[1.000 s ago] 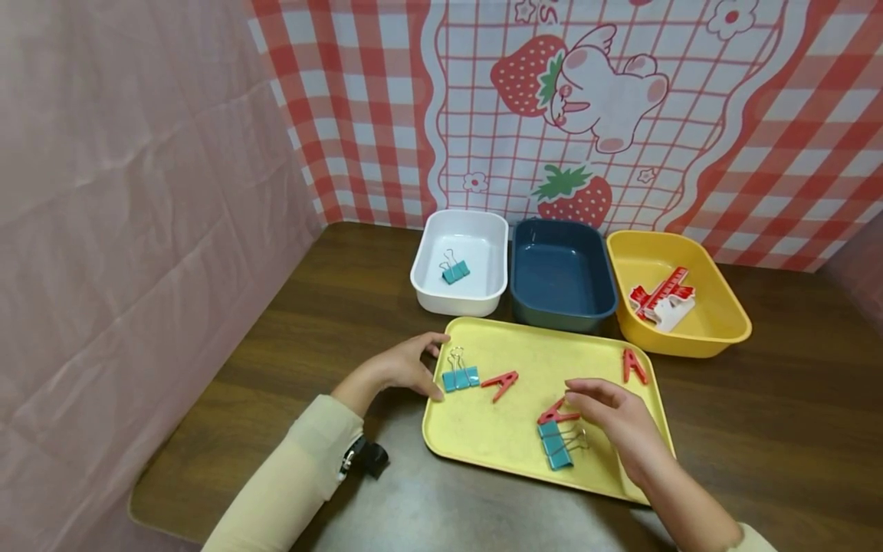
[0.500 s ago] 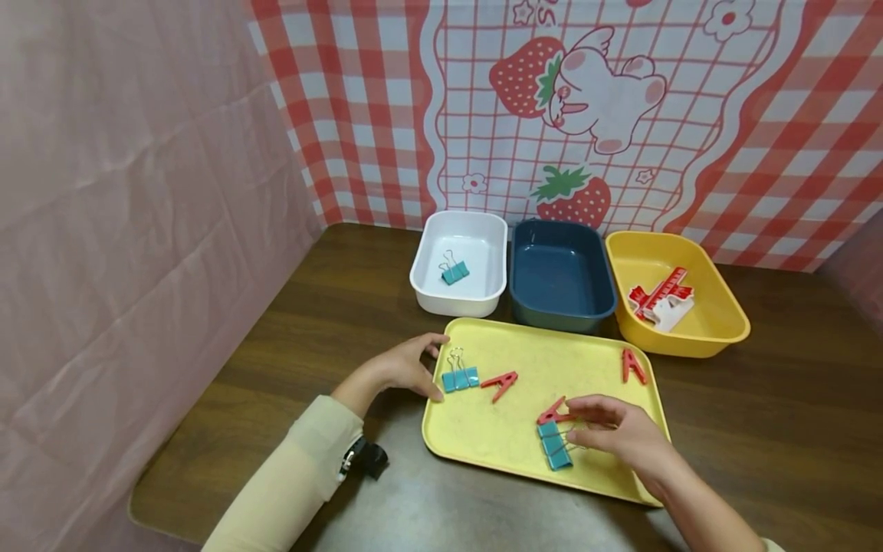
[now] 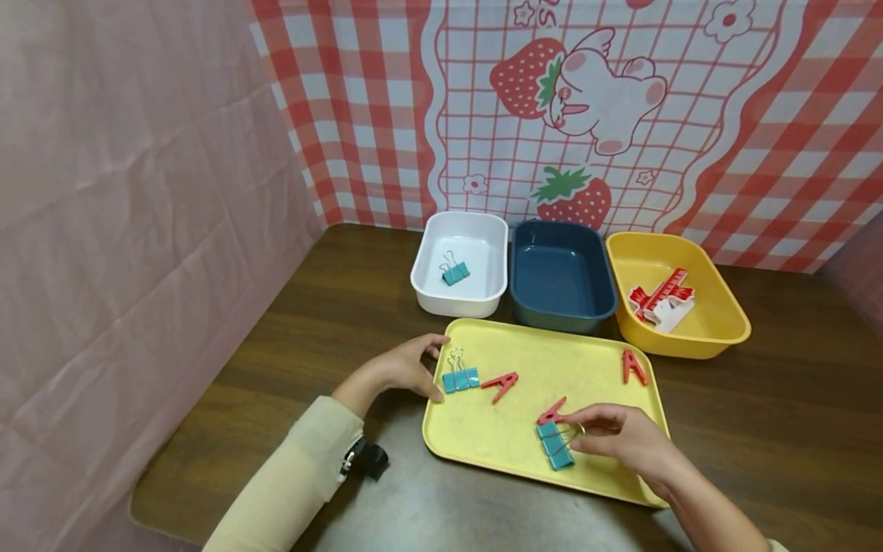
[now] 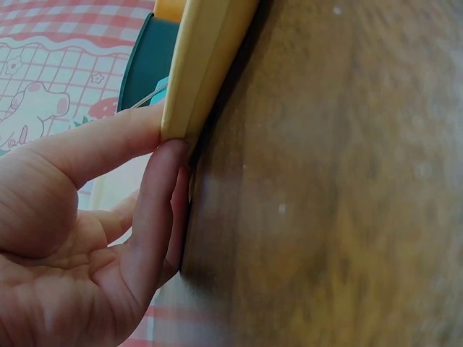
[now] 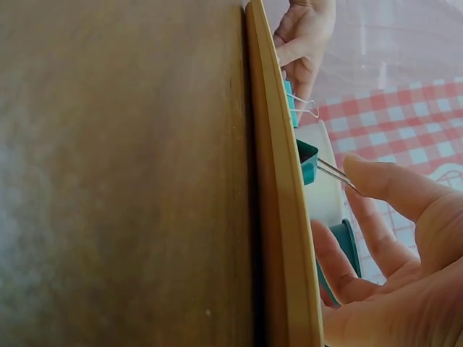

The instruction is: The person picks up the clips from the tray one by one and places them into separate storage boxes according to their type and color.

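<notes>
In the head view a yellow tray [image 3: 500, 433] lies on the table. My left hand [image 3: 405, 368] holds its left rim, thumb and fingertips at the edge in the left wrist view [image 4: 108, 217]. Above the tray's front right part, my right hand [image 3: 631, 443] pinches the wire handles of a teal binder clip [image 3: 555, 448], which lies beside a red clothespin [image 3: 549, 414]. The right wrist view shows the thumb [image 5: 391, 184] against those wires. Another teal binder clip [image 3: 461, 380] and a red clothespin [image 3: 502, 386] lie near my left hand; a third clothespin [image 3: 634, 368] lies at the back right.
Behind the tray stand three bins side by side. The white bin [image 3: 461, 305] holds a teal binder clip [image 3: 455, 272], the dark blue bin [image 3: 562, 280] is in the middle, and the yellow bin [image 3: 720, 310] holds red and white clips [image 3: 664, 299]. A checked cloth hangs behind.
My right hand has moved down and slightly toward me, from over the red clothespin to the teal binder clip's handles, and its fingers have closed on them. The left hand has stayed at the tray rim.
</notes>
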The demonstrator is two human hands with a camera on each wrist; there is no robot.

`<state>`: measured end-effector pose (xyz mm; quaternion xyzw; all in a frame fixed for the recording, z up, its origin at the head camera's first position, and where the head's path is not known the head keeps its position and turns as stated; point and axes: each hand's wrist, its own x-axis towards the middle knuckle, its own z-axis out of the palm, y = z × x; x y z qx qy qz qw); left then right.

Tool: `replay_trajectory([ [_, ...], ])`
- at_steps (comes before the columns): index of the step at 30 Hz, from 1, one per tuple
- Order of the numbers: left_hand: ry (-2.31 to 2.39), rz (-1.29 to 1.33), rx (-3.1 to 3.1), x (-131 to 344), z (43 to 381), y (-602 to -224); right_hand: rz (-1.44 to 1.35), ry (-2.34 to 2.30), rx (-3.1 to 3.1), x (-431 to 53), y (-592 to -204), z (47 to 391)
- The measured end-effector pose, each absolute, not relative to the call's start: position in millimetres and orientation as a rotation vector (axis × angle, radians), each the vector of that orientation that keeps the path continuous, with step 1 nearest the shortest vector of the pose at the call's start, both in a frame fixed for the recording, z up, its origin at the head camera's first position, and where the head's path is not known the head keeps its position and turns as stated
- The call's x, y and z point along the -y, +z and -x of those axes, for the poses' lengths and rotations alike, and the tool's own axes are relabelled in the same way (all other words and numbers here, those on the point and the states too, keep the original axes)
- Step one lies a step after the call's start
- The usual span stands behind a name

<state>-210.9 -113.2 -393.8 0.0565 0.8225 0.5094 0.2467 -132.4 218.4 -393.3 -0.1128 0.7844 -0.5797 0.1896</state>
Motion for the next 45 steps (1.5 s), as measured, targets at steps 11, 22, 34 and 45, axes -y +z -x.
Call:
replay_trajectory([
  [11, 1.41, -0.137, -2.217, 113, 211, -394, 0.263, -1.671, -2.199, -218, -390, 133],
  [22, 1.383, -0.159, -2.246, 114, 212, -396, 0.111, -1.785, -2.096, -217, -384, 137],
  [34, 1.376, -0.159, -2.257, 113, 212, -395, 0.046, -1.866, -2.056, -209, -376, 147],
  [45, 1.383, -0.164, -2.26, 114, 212, -396, 0.039, -1.893, -2.062, -201, -373, 155],
])
